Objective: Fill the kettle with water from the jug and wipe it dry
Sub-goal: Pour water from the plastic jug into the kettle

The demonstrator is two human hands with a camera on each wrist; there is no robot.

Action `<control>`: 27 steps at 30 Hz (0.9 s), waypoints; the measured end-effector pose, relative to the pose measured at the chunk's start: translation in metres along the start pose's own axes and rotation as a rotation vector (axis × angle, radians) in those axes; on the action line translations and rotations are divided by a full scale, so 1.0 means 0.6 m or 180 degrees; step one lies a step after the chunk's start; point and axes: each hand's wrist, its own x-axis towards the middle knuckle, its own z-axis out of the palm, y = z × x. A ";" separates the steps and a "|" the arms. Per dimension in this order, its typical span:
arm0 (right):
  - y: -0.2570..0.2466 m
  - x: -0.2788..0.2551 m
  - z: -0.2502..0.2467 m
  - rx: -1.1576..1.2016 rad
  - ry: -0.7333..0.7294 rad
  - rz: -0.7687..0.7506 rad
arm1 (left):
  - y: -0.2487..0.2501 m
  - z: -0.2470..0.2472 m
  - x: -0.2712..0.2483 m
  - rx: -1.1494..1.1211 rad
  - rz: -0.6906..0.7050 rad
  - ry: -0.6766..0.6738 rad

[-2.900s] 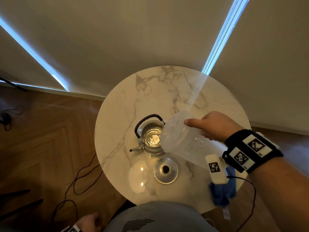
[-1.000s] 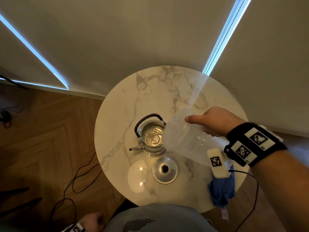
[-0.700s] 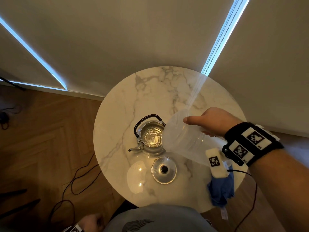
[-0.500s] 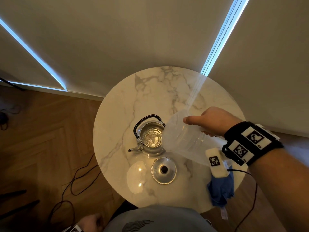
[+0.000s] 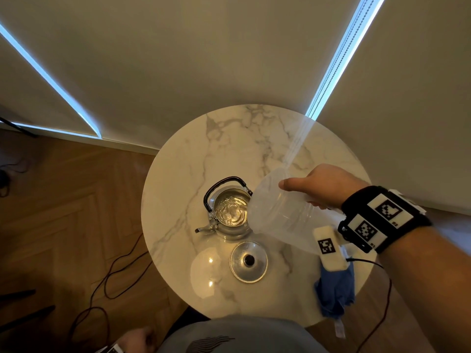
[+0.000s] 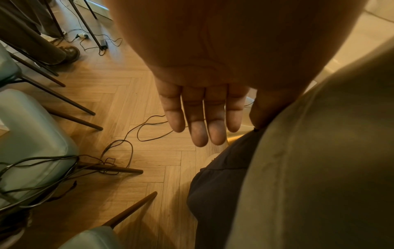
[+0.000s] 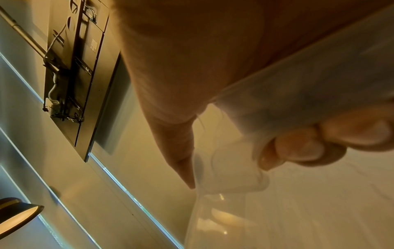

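A small metal kettle (image 5: 229, 215) with a black handle stands open on the round marble table (image 5: 178, 189), water rippling inside it. My right hand (image 5: 318, 187) grips a clear plastic jug (image 5: 283, 215) by its handle, thumb along the top, and tips it far over with its rim at the kettle's right edge. In the right wrist view my fingers (image 7: 309, 146) curl round the jug's handle (image 7: 319, 87). The kettle's lid (image 5: 248, 262) lies just in front of the kettle. A blue cloth (image 5: 336, 289) hangs over the table's near right edge. My left hand (image 6: 202, 116) hangs beside my leg, fingers straight, empty.
Cables (image 5: 109, 278) trail over the wooden floor left of the table. Chairs with thin dark legs (image 6: 70, 102) stand near my left side. A wall and window blinds (image 5: 229, 59) rise right behind the table.
The jug has tipped a little further toward the kettle, and my right hand rose slightly. The water in the kettle keeps rippling. My left hand stayed down.
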 end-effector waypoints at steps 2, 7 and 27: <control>-0.001 -0.001 0.000 -0.0021 0.0006 0.0001 | -0.011 0.001 -0.021 -0.0010 0.0411 -0.0321; -0.002 0.000 0.000 -0.0004 0.0015 0.0015 | -0.010 0.011 0.031 0.0138 0.0218 0.0001; -0.005 -0.006 0.001 0.0006 0.0029 -0.0004 | 0.004 0.005 0.027 0.0189 -0.0037 -0.0222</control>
